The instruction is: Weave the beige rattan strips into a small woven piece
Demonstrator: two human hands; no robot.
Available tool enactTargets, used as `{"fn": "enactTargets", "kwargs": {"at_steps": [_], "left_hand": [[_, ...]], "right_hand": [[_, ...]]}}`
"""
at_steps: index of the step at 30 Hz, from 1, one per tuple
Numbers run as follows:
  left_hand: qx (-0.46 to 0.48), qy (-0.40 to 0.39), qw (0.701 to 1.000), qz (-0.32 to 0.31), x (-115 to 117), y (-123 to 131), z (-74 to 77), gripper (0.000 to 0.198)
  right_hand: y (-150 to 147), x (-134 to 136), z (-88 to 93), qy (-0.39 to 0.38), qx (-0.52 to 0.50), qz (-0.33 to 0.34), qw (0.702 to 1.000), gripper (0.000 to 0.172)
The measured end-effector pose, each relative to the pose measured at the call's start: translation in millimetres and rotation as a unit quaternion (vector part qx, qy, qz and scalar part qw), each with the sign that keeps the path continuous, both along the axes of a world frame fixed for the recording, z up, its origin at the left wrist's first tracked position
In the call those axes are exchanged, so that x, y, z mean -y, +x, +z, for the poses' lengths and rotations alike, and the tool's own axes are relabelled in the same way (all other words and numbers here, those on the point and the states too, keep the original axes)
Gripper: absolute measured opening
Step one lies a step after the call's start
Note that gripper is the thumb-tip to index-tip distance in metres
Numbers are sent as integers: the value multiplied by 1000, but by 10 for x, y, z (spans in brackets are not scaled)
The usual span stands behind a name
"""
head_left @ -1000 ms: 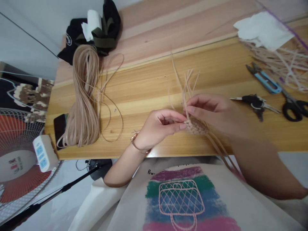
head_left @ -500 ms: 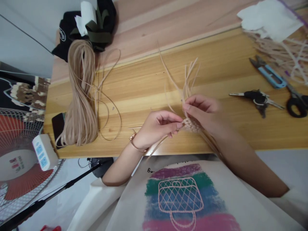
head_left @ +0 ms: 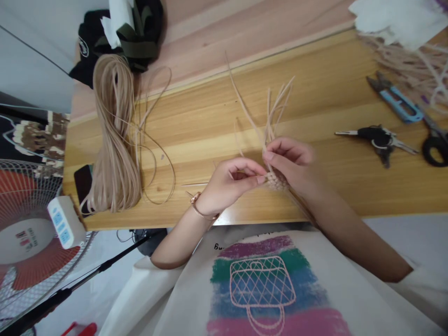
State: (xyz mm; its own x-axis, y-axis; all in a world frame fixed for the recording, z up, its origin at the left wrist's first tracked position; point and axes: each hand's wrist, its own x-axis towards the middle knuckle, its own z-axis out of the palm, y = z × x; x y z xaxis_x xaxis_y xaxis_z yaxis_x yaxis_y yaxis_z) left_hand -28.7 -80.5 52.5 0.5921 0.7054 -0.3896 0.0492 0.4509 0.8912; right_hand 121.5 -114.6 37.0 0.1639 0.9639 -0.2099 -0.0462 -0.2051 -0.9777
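Observation:
A small woven piece of beige cord [head_left: 276, 181] hangs between my hands above the table's near part. My left hand [head_left: 238, 181] is closed, its thumb and index finger pinching the left edge of the piece. My right hand [head_left: 292, 161] pinches the cords just above the weave, its fingers curled. Loose cord ends [head_left: 276, 105] fan out upward past my fingertips, and one long strand [head_left: 241, 100] slants to the upper left. More strands run down under my right forearm.
A thick bundle of beige cord [head_left: 115, 140] lies at left, over a phone [head_left: 83, 186]. Keys [head_left: 380, 140], blue-handled snips [head_left: 401, 102] and black scissors [head_left: 435, 149] are at right. A power strip [head_left: 66, 221] and a fan [head_left: 28, 233] stand at left.
The view has shifted slightly. My left hand's fingers have closed up at the weave's edge, and the strand that hung below that hand no longer shows there. Both hands remain at the weave.

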Motion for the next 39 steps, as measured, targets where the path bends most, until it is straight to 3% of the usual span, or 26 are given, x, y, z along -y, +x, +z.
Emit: {"fn": "enactTargets", "kwargs": {"at_steps": [9,14,20,25,33,39], "left_hand": [[-45,0,999,-7,-1,47,26,18],[-95,74,993,-9,10,54,46,31],[-172,278,945,-27,-131,17,115,27],[-170,391,897,-118,-366,-68,136,20],[-156,456,860,-170,-423,-94,42,16],[-146,442,862,-198,-448,-102,66,15]], "right_hand": [[1,-9,-49,15,48,-39,998,17],[-38,-4,-87,22,55,-73,996,15],[-198,32,-83,14,24,-132,991,20],[-219,48,-72,12,-13,-134,991,21],[-164,102,-230,54,-93,-157,982,19],[-191,114,-253,53,-78,-171,981,18]]}}
